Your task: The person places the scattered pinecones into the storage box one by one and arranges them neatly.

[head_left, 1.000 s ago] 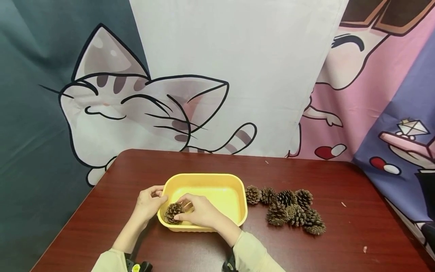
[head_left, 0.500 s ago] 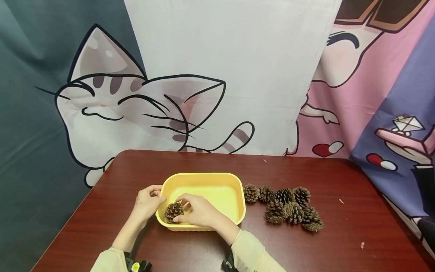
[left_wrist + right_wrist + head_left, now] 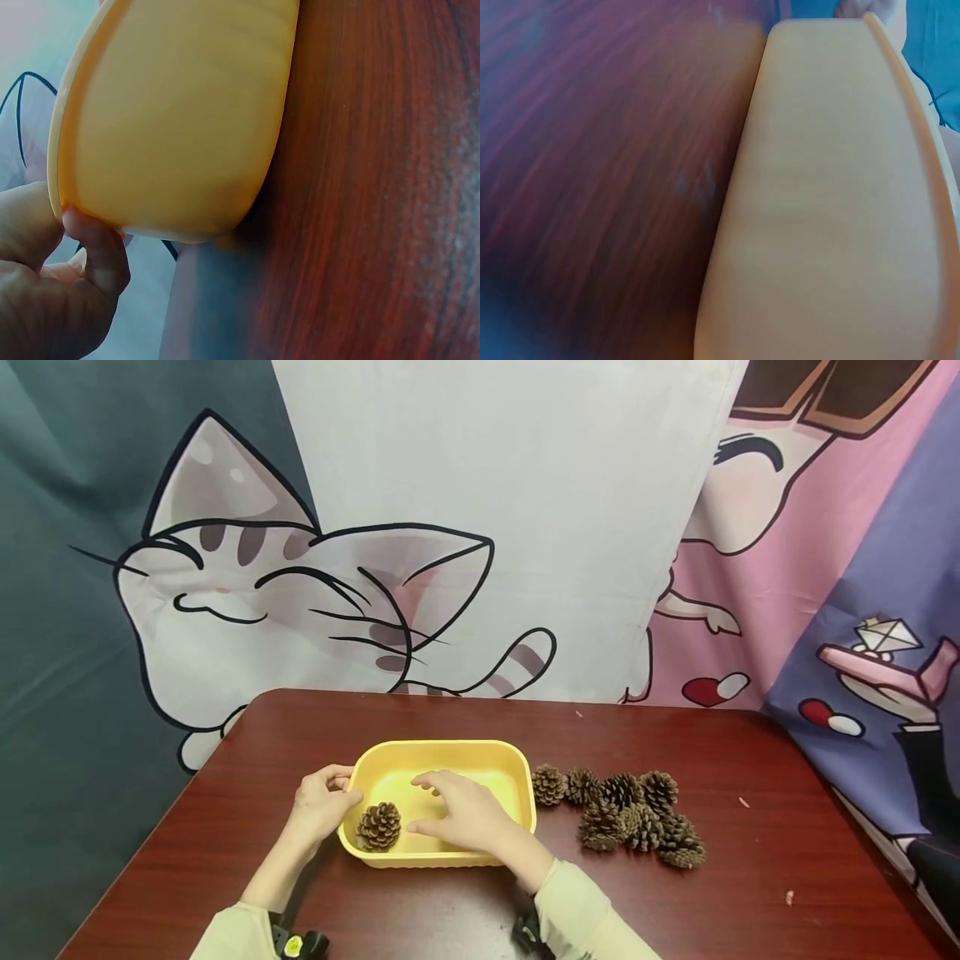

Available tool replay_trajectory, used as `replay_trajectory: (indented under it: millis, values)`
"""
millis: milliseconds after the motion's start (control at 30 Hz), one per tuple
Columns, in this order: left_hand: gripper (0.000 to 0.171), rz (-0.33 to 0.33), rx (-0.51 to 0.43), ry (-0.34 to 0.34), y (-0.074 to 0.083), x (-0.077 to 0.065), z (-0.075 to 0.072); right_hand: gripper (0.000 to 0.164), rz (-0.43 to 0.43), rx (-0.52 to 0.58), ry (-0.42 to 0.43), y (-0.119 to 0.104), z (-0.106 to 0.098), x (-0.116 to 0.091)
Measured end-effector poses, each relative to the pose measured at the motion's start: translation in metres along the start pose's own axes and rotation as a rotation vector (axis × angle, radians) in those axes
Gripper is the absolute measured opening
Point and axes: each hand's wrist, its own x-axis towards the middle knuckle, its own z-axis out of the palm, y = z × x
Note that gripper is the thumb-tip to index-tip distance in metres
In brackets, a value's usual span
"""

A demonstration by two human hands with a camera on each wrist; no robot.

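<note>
A yellow plastic basin (image 3: 450, 859) stands on the table, and one brown pine cone (image 3: 378, 827) lies in its near left corner. My left hand (image 3: 318, 806) pinches the basin's left rim between thumb and fingers; the left wrist view shows this hand (image 3: 67, 277) at the rim of the basin (image 3: 180, 120). Over the inside of the basin, my right hand (image 3: 468, 814) is spread, thumb and fingers apart, just right of the pine cone and holding nothing. In the right wrist view the basin's outer wall (image 3: 825, 195) fills much of the picture.
Several pine cones (image 3: 602, 825) are clustered on the red-brown table (image 3: 420, 910), right of the basin. The leftmost one (image 3: 549, 785) sits close to the basin's right wall. Small pale scraps (image 3: 789, 897) lie farther right. A printed cat curtain (image 3: 262, 635) hangs behind the table.
My right hand has let go of the pine cone and drawn back to the right, its fingers spreading. The cone stays in the basin's corner. My left hand keeps its hold on the rim.
</note>
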Motion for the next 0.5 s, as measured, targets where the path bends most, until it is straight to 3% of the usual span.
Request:
replay_trajectory:
  millis: [267,500]
  values:
    - [0.034,-0.012,0.004,-0.01,0.0,-0.001,0.001,0.052,0.0,0.024,0.004,0.016,-0.016,-0.015]
    - [0.035,-0.008,0.014,-0.015,-0.002,0.001,0.001,0.05,-0.032,0.017,0.058,0.03,-0.024,-0.022]
